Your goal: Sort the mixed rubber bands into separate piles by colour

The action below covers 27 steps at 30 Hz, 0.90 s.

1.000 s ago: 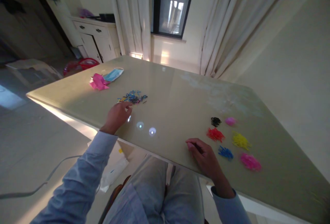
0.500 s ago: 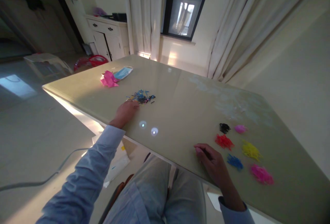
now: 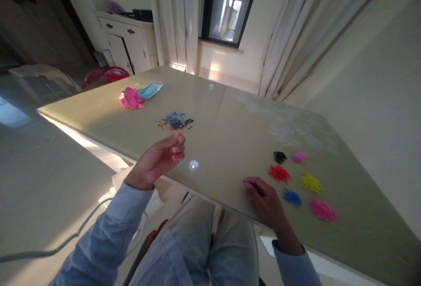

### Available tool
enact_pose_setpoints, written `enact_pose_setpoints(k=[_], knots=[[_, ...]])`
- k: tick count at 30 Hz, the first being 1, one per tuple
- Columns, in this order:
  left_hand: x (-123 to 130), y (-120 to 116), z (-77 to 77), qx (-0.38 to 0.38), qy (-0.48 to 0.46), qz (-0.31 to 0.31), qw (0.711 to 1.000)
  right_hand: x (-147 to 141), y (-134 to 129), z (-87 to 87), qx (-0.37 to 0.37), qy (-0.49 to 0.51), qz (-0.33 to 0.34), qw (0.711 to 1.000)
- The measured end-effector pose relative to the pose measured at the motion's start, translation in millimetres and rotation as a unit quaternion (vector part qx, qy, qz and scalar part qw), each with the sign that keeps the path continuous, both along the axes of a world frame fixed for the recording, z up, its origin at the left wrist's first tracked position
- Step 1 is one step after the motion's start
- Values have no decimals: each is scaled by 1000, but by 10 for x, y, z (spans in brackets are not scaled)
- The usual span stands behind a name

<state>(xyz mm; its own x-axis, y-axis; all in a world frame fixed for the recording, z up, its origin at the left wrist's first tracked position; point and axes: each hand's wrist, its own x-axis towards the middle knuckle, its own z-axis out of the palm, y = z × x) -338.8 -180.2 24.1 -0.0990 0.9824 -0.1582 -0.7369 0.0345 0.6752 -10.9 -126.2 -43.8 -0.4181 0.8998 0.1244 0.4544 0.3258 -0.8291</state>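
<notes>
Hand [image 3: 163, 155] on left now off mixed pile [image 3: 174, 120], seemingly pinched.

You have a wide lane up the bench [image 3: 223, 128] between the mixed pile [image 3: 174, 121] and the black pile [image 3: 280, 157]. Your left hand [image 3: 162, 156] blocks the mixed pile's near side; pink paper [image 3: 131, 98] and a face mask [image 3: 150, 90] obstruct you farther left.

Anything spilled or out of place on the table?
Whitish smears streak the table beyond the black pile, unlike the cleaner surface around them; possibly residue. Crumpled pink paper beside the face mask looks like litter.
</notes>
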Motion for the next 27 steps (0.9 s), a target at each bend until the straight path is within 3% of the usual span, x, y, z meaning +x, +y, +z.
enact_pose_setpoints(k=[2, 5, 14, 18, 23, 27], knots=[[174, -45, 74, -4, -49, -21, 999, -6, -8, 4, 4, 2, 3, 1000], [389, -33, 112, -4, -47, -41, 998, -15, -19, 20, 11, 2, 4, 1000], [935, 76, 71, 1, 55, -72, 996, -64, -19, 37, 30, 12, 10, 999], [1196, 263, 4, 15, 145, -83, 986, -88, -26, 42, 49, 14, 14, 999], [1602, 711, -94, 72, 316, -105, 940, -97, -35, 20, 40, 26, 17, 999], [1949, 1090, -245, 146, 449, -150, 869, -114, -36, -5, 15, 48, 22, 999]])
